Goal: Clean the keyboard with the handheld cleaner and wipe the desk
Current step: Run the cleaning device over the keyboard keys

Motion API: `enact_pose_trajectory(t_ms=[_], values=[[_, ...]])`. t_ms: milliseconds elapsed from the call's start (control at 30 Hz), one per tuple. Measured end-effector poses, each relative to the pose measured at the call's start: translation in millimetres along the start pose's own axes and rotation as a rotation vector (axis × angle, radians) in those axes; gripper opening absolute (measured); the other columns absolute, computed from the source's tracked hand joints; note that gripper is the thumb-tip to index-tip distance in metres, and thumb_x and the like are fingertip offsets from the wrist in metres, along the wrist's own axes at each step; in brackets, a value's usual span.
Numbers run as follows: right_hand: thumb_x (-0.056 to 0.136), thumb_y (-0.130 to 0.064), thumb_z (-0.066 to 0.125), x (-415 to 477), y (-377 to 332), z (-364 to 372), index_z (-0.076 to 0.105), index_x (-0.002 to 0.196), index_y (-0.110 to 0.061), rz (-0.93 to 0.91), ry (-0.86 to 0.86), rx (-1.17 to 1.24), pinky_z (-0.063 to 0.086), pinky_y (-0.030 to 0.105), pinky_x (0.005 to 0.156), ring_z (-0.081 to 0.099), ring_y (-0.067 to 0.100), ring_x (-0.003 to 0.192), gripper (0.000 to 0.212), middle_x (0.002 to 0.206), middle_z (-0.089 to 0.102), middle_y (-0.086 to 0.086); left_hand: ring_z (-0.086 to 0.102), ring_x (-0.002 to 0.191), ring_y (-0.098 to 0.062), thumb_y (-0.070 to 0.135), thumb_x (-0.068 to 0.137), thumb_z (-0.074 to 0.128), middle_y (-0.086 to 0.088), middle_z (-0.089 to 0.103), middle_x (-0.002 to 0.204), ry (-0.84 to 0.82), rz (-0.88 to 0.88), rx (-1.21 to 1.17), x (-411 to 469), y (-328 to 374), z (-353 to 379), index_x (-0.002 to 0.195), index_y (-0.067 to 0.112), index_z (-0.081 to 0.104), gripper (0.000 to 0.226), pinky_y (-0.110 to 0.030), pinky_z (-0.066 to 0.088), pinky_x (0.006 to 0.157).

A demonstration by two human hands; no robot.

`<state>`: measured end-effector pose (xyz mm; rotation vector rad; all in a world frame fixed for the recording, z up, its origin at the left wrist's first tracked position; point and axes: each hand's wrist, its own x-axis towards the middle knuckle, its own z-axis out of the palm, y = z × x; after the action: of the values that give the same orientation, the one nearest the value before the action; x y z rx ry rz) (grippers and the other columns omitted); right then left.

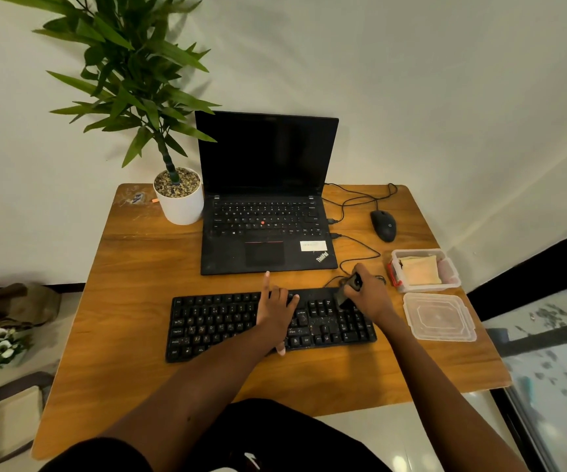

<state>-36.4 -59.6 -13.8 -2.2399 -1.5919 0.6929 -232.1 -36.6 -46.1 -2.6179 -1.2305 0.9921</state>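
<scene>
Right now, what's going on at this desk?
A person is cleaning the black keyboard on the wooden desk. Their right hand grips the small dark handheld cleaner, its tip down on the keys at the keyboard's right end. The left hand rests on the middle of the keyboard, fingers spread. Specks of dirt show on nearby keys. A yellow cloth lies untouched in an open plastic container to the right.

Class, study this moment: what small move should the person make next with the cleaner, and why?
Probably slide the handheld cleaner in the right hand slightly nearer, over the pale specks around the arrow keys. Its tip sits on the upper-right keys of the keyboard, the specks lie just nearer the person, and the left hand rests on the keys.
</scene>
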Motion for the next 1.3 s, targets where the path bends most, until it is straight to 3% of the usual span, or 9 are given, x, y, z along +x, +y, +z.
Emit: enact_pose_trajectory(t_ms=[133,267,467,567,767,867,967,1233,1300], values=[[0.084,-0.015,0.060,-8.8,2.4,12.2,0.046,0.102,-0.008,-0.037,-0.042,-0.012,0.049,0.041,0.067,0.059,0.028,0.078,0.024,0.084,0.059,0.010,0.015,0.140,-0.039,0.073,0.064,0.065,-0.019,0.021,0.146,-0.014,-0.002,0.014,-1.2,-0.9,-1.0,0.151,0.016,-0.007,0.126,-0.067,-0.022,0.097],[0.085,-0.015,0.060,-3.8,5.2,4.7,0.042,0.099,-0.011,-0.004,-0.112,0.002,0.042,0.033,0.064,0.057,0.028,0.078,0.023,0.082,0.056,0.009,0.015,0.141,-0.038,0.072,0.064,0.065,-0.020,0.021,0.148,-0.017,-0.002,0.008,-0.5,-0.1,-1.2,0.151,0.016,-0.007,0.126,-0.067,-0.021,0.099],[0.085,-0.013,0.062,5.0,37.6,-16.8,0.044,0.106,-0.014,0.172,0.195,0.262,0.051,0.034,0.058,0.060,0.034,0.083,0.027,0.092,0.059,0.011,0.015,0.141,-0.039,0.072,0.064,0.065,-0.020,0.021,0.148,-0.010,-0.004,0.006,-0.7,-0.4,-1.2,0.151,0.016,-0.006,0.125,-0.067,-0.020,0.100],[0.086,-0.009,0.061,3.4,56.6,-22.8,0.043,0.128,-0.010,0.209,0.118,0.241,0.045,0.010,0.050,0.055,0.027,0.083,0.046,0.104,0.059,0.013,0.016,0.141,-0.039,0.072,0.064,0.066,-0.019,0.022,0.148,-0.009,-0.006,0.017,-0.1,1.5,-2.7,0.151,0.016,-0.006,0.126,-0.066,-0.022,0.097],[0.088,-0.004,0.058,-3.8,54.7,-26.6,0.041,0.132,-0.005,0.158,0.024,0.162,0.049,0.030,0.070,0.054,0.025,0.089,0.047,0.103,0.051,0.007,0.012,0.142,-0.041,0.072,0.064,0.066,-0.020,0.018,0.149,-0.037,-0.027,0.037,-1.2,3.5,-5.6,0.151,0.016,-0.007,0.126,-0.066,-0.021,0.099],[0.088,-0.003,0.057,-9.2,52.9,-31.0,0.045,0.113,-0.009,0.146,-0.073,0.096,0.041,0.008,0.043,0.050,0.016,0.066,0.029,0.099,0.057,0.018,0.008,0.143,-0.040,0.071,0.064,0.067,-0.018,0.013,0.153,-0.034,-0.038,0.036,-1.1,5.7,-6.5,0.151,0.015,-0.006,0.127,-0.066,-0.022,0.098],[0.089,-0.004,0.054,-16.7,55.0,-34.4,0.040,0.099,-0.011,0.182,-0.131,0.074,0.035,0.012,0.032,0.048,0.015,0.055,0.018,0.092,0.056,0.017,0.004,0.144,-0.038,0.071,0.064,0.067,-0.017,0.010,0.155,-0.025,-0.028,0.056,-0.7,7.5,-8.1,0.151,0.013,-0.005,0.126,-0.067,-0.021,0.099],[0.087,-0.004,0.053,-23.1,62.4,-45.9,0.043,0.094,-0.012,0.252,-0.375,0.020,0.039,0.028,0.041,0.047,0.024,0.047,0.014,0.089,0.055,0.022,0.004,0.145,-0.038,0.072,0.064,0.065,-0.019,0.012,0.155,-0.017,-0.026,0.088,-2.0,9.7,-8.7,0.151,0.011,-0.004,0.126,-0.067,-0.017,0.103],[0.087,-0.004,0.053,-23.0,61.5,-48.7,0.045,0.094,-0.011,0.264,-0.338,0.033,0.040,0.029,0.041,0.048,0.025,0.048,0.014,0.087,0.055,0.021,0.004,0.145,-0.038,0.072,0.064,0.066,-0.019,0.013,0.155,-0.019,-0.029,0.084,-2.2,9.2,-9.0,0.151,0.011,-0.003,0.126,-0.067,-0.017,0.103]])
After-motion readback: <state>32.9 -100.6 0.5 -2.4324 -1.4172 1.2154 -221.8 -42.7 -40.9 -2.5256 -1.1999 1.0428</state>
